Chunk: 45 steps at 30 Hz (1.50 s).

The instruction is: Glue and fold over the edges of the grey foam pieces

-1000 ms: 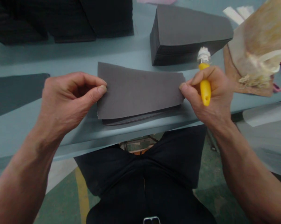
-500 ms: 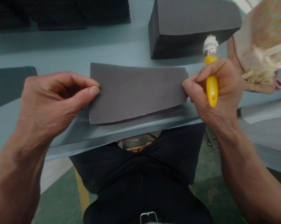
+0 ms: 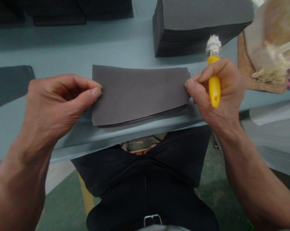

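A flat dark grey sheet (image 3: 140,94), cut with one slanted edge, is stretched between my two hands just over the table's near edge. My left hand (image 3: 63,102) pinches its left end between thumb and forefinger. At the right end, the thumb and forefinger of my right hand (image 3: 219,89) grip the sheet's edge. That same hand also carries a yellow-handled paintbrush (image 3: 214,88), its white-coated bristles pointing away from me. Along the lower edge another layer shows beneath the sheet; I cannot tell whether it is attached.
A tall stack of grey sheets (image 3: 205,16) stands at the back right, and black stacks (image 3: 60,12) at the back left. One dark piece (image 3: 10,85) lies at the left. A glue-crusted translucent container (image 3: 270,35) rests on brown board (image 3: 246,61) to the right. The pale table (image 3: 63,48) ends near my lap.
My right hand, with the brush and the sheet's right end, has shifted slightly left. The sheet's lower edge sits closer to the layer beneath it. Both hands keep their hold.
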Motion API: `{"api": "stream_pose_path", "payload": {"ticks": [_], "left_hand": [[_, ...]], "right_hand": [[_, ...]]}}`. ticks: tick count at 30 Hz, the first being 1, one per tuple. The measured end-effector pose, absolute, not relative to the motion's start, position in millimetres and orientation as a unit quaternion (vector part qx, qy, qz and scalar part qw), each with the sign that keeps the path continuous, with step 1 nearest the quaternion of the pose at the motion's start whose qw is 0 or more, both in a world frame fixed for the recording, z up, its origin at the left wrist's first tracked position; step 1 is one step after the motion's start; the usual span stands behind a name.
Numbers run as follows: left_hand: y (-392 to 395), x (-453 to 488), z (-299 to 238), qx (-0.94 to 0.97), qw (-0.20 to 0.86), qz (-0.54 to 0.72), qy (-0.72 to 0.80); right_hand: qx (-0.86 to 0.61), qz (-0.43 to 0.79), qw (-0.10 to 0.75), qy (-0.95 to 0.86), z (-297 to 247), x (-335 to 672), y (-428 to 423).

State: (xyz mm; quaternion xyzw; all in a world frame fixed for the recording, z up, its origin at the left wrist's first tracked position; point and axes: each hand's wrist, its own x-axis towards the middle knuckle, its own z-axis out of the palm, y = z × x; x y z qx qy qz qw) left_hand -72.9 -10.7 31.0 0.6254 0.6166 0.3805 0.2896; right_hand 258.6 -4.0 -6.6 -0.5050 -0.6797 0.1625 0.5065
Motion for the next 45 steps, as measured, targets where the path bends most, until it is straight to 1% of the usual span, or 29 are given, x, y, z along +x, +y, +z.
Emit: {"api": "stream_pose_path", "payload": {"ticks": [5, 12, 22, 45], "left_hand": [[-11, -71, 31, 0.619, 0.292, 0.383, 0.620], [-11, -70, 29, 0.611, 0.311, 0.391, 0.614], [-11, -70, 25, 0.616, 0.314, 0.401, 0.600], [-12, -76, 19, 0.635, 0.264, 0.392, 0.611]], "right_hand": [[-0.503, 0.175, 0.503, -0.681, -7, 263, -3], [-0.500, 0.154, 0.499, -0.691, -8, 264, -2], [-0.500, 0.171, 0.503, -0.684, -4, 262, -4], [-0.501, 0.159, 0.485, -0.699, -1, 263, -3]]}}
